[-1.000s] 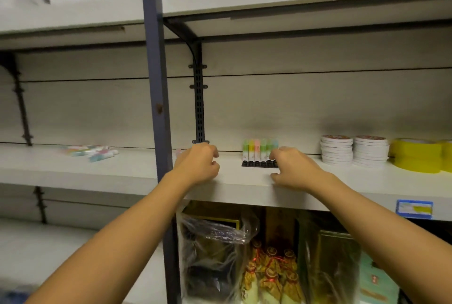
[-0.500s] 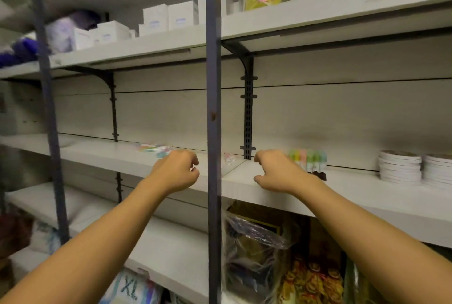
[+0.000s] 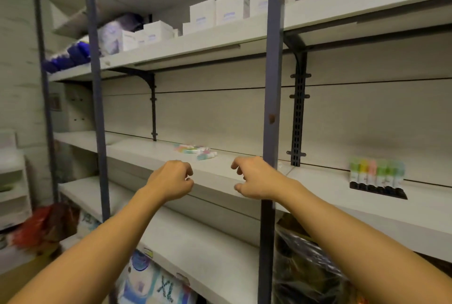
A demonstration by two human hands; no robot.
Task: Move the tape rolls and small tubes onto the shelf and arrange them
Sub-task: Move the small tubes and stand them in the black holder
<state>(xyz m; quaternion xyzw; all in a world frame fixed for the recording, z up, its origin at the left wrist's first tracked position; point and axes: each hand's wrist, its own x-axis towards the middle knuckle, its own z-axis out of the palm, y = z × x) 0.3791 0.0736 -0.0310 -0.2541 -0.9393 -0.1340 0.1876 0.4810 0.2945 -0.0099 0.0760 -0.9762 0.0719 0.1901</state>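
A loose pile of small pastel tubes point(image 3: 195, 152) lies on the middle shelf point(image 3: 137, 154), left of the blue upright post. A row of upright tubes with black caps down point(image 3: 376, 176) stands on the same shelf level to the right. My left hand point(image 3: 171, 180) hovers at the shelf's front edge, fingers curled into a fist with nothing seen in it. My right hand point(image 3: 254, 177) is beside it, fingers loosely bent and spread, holding nothing. Both hands are short of the loose pile. No tape rolls are in view.
A blue upright post point(image 3: 269, 132) crosses just behind my right wrist. Black shelf brackets point(image 3: 297, 120) stand against the back panel. White boxes point(image 3: 217, 13) sit on the shelf above. Packaged goods point(image 3: 151, 281) fill the lower shelves.
The view has swung left, and the tape rolls have left the frame. Both hands moved left along the shelf edge, away from the upright tubes and toward the loose pile.
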